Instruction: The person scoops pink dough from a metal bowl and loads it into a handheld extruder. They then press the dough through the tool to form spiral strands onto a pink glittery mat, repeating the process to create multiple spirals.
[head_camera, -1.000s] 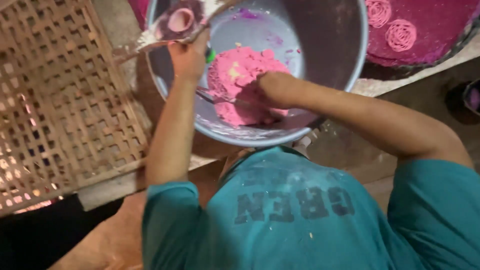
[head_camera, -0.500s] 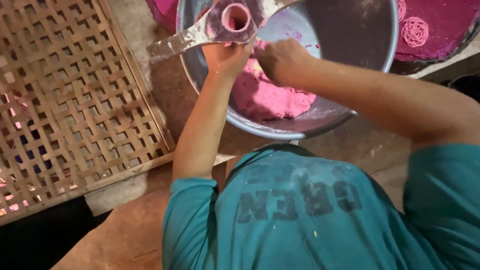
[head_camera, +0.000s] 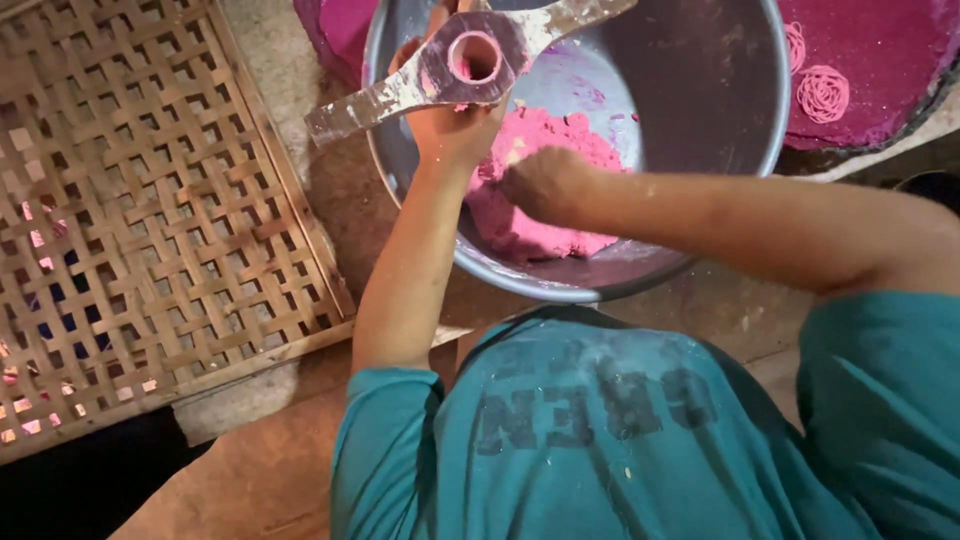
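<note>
Two hands work one lump of pink dough (head_camera: 545, 195) in a single metal basin (head_camera: 700, 120).

The left hand (head_camera: 450, 125) grips one winged press tube (head_camera: 470, 60) over the basin's near-left rim, its opening facing up, its wings running lower-left to upper-right. The right hand (head_camera: 540, 180), curled, digs into the dough. One woven bamboo tray (head_camera: 140, 230) lies left; two pink coils (head_camera: 822, 92) lie upper right.
</note>
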